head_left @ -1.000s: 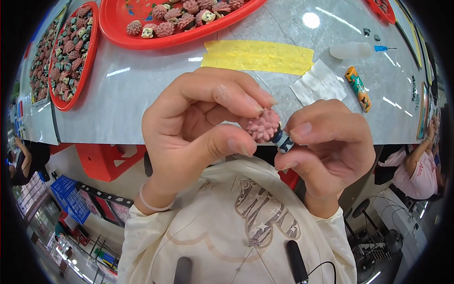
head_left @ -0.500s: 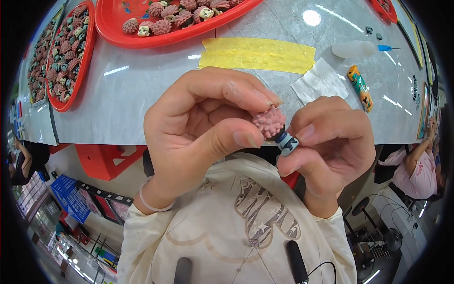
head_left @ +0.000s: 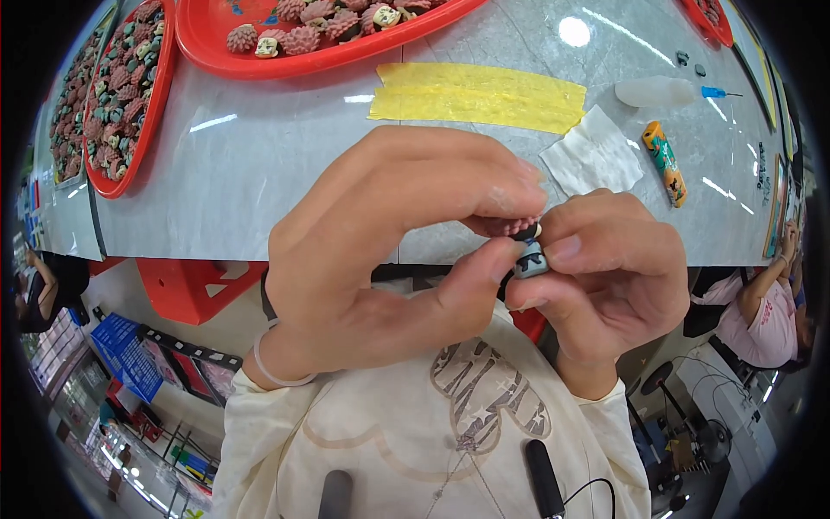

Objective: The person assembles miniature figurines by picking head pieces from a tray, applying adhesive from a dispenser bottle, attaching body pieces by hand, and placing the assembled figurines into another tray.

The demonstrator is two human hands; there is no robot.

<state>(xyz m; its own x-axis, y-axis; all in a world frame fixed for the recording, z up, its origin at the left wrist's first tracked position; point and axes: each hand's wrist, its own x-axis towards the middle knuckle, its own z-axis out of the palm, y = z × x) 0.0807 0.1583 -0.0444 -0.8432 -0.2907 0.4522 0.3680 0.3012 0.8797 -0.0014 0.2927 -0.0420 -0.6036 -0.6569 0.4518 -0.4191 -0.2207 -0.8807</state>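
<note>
A small figurine with a bumpy pink top and a grey-blue body is between my hands, above the table's near edge. My left hand curls over it, fingertips and thumb closed on the pink head, which they mostly cover. From the other side, my right hand pinches the grey-blue body between thumb and index finger. A dark band with a sliver of pale face shows just under the pink. Whether head and body are fully joined, I cannot tell.
A red tray of pink-topped heads lies at the back; another red tray of mixed parts stands left. Beyond my hands are yellow tape, a white tissue, a needle-tipped bottle and an orange-and-green lighter-like object. People sit at both sides.
My left hand has rolled forward over the figurine and moved right, so its fingers now hide most of the pink head. The grey-blue body stands more upright in my right hand.
</note>
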